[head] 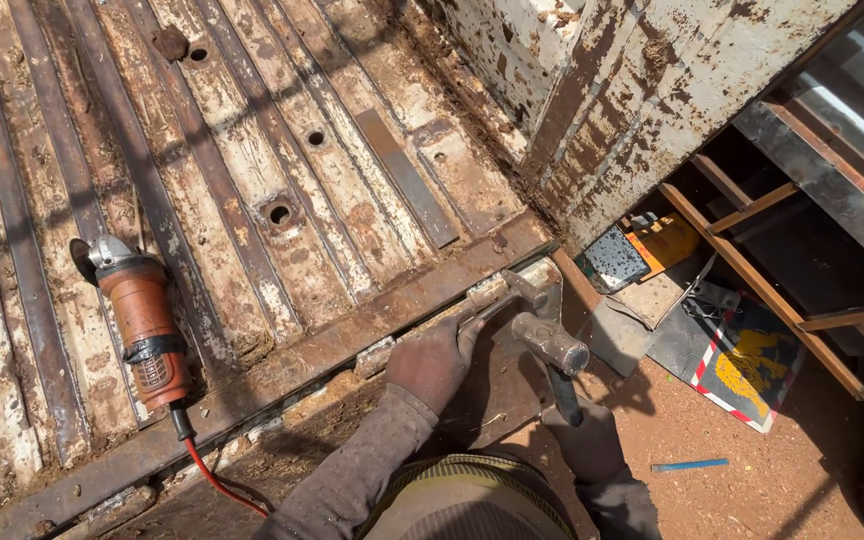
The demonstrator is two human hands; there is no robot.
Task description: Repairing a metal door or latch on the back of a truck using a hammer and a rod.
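Head view: the left hand (434, 358) clamps a chisel (497, 300) against the near edge of the rusty bed (282, 150). The right hand (584, 438), fingers wrapped round the handle, holds a hammer (550, 345) just right of it (head raised). A grinder (142, 325) lies far left.

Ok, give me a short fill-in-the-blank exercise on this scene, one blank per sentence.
1. The right hand grips a ____ by its handle.
2. The left hand holds a chisel against the ____ edge of the truck bed.
3. The orange grinder lies on the bed, trailing a ____ cord.
4. A blue pen lies on the ____.

Missing words: hammer; rusty; red; ground
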